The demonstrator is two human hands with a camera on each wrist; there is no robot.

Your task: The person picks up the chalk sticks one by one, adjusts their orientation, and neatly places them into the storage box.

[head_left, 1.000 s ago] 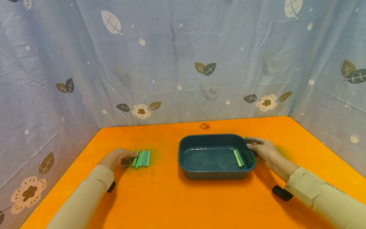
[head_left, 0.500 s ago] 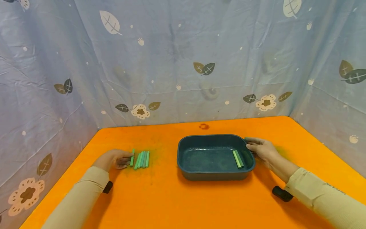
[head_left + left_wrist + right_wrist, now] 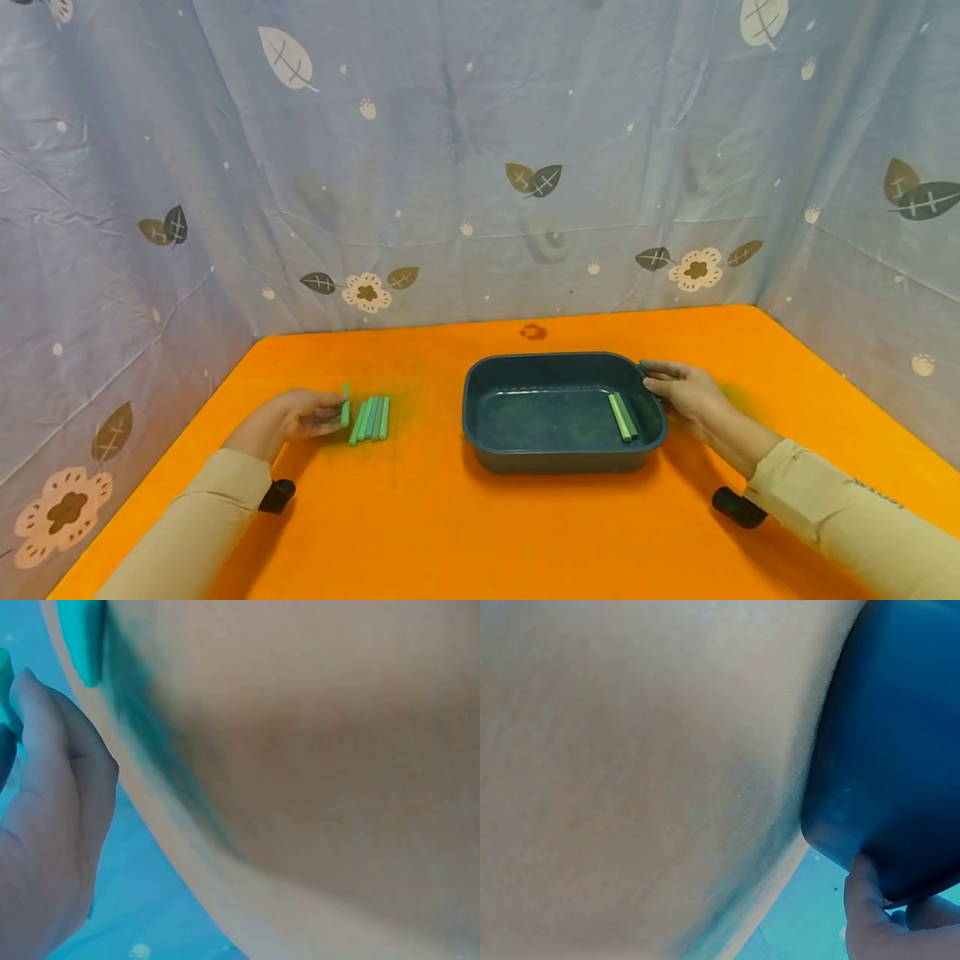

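My left hand (image 3: 309,413) pinches a green stick of chalk (image 3: 346,408) by its side, held nearly upright just left of a row of chalk sticks (image 3: 371,419) on the orange table. In the left wrist view, part of the held chalk (image 3: 6,690) shows at the left edge, beyond the fingertips. My right hand (image 3: 692,395) grips the right end of a dark teal rectangular basin (image 3: 558,462). The right wrist view has a finger (image 3: 864,881) against the basin's outer wall, close to the rim. Inside the basin, light and dark green chalk sticks (image 3: 621,417) lie together at the right.
A patterned curtain (image 3: 420,167) encloses the back and sides of the orange table (image 3: 427,533). Green chalk dust marks the table around the row. Another chalk stick (image 3: 81,637) lies on the table in the left wrist view.
My left hand has drawn one chalk stick away from the row to the left and raised it. The right hand keeps its hold at the basin's end.
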